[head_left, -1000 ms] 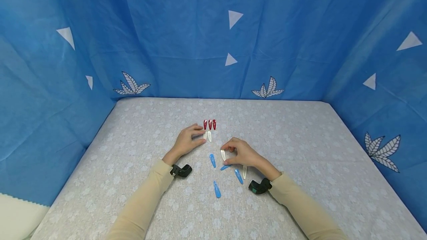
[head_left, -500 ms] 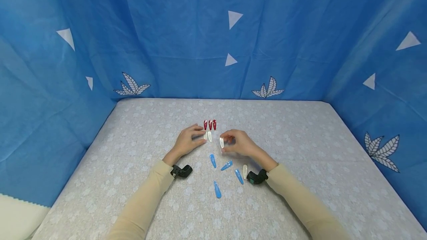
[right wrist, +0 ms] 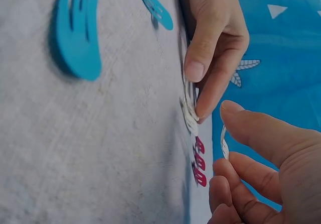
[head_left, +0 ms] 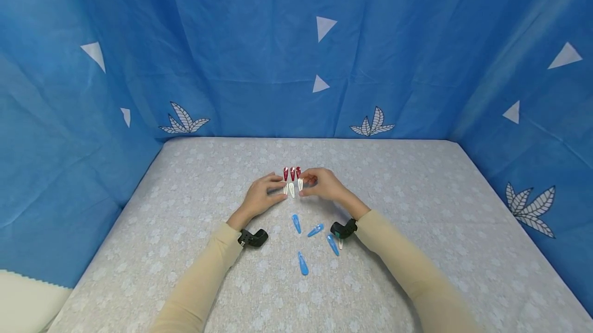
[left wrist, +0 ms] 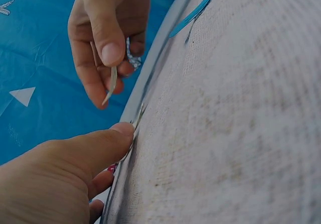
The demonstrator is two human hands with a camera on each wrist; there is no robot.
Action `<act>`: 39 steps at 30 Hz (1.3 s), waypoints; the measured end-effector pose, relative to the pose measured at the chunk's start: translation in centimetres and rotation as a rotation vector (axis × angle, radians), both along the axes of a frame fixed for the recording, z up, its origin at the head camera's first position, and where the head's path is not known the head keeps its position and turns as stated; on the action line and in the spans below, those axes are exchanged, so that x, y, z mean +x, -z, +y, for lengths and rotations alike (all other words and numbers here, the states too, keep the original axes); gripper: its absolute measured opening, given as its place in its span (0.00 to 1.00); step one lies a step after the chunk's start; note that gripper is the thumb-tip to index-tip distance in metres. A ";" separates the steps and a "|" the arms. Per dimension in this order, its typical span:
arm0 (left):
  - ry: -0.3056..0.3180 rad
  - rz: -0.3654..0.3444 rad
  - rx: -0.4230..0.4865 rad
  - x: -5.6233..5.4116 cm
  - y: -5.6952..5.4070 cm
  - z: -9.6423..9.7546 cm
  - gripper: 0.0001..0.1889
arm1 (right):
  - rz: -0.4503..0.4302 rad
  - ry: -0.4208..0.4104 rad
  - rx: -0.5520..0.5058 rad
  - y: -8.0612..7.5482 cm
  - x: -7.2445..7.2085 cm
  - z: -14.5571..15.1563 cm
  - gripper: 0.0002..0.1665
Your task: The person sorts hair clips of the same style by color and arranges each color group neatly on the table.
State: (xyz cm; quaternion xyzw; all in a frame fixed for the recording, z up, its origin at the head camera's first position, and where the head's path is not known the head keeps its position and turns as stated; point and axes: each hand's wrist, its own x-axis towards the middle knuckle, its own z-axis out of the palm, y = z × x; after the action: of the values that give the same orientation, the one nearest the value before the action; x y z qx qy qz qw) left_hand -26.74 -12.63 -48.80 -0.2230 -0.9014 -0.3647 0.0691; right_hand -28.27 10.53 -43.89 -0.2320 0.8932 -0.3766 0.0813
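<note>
My right hand (head_left: 324,185) pinches a white snap hair clip (head_left: 300,185) between thumb and fingertips. The right wrist view shows this held clip (right wrist: 224,144) raised off the cloth. My left hand (head_left: 259,196) has thumb and index finger at the two ends of another white hair clip (head_left: 285,189), which lies on the table. Between the hands a further white clip (head_left: 292,190) lies beside it. Just beyond, three red hair clips (head_left: 293,173) stand in a row, the rightmost close to my right fingertips.
Several blue hair clips (head_left: 296,223) lie scattered nearer to me on the patterned tablecloth (head_left: 222,281). Another white clip (head_left: 341,244) is partly covered by the right wrist camera (head_left: 344,229). A blue curtain (head_left: 259,65) hangs behind the table and along its sides.
My right hand has carried the white clip away from the blue clips, forward and left, to beside the white ones. My left hand has stayed in place.
</note>
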 end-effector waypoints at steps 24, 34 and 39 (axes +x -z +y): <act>-0.004 -0.019 0.010 0.2 -0.2 0.0 0.21 | -0.057 0.012 0.006 1.6 -1.1 -0.7 0.25; -0.009 -0.013 0.005 0.2 -0.2 0.0 0.21 | -0.062 0.008 0.020 1.6 -0.9 -0.8 0.27; -0.011 -0.031 0.008 0.3 -0.4 0.0 0.21 | -0.070 0.004 0.019 1.5 -0.9 -0.7 0.28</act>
State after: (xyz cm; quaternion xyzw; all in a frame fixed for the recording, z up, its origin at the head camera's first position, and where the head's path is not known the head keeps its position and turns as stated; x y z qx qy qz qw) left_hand -26.44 -12.60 -48.42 -0.2119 -0.9022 -0.3712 0.0580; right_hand -29.19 9.85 -45.40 -0.2160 0.8937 -0.3763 0.1139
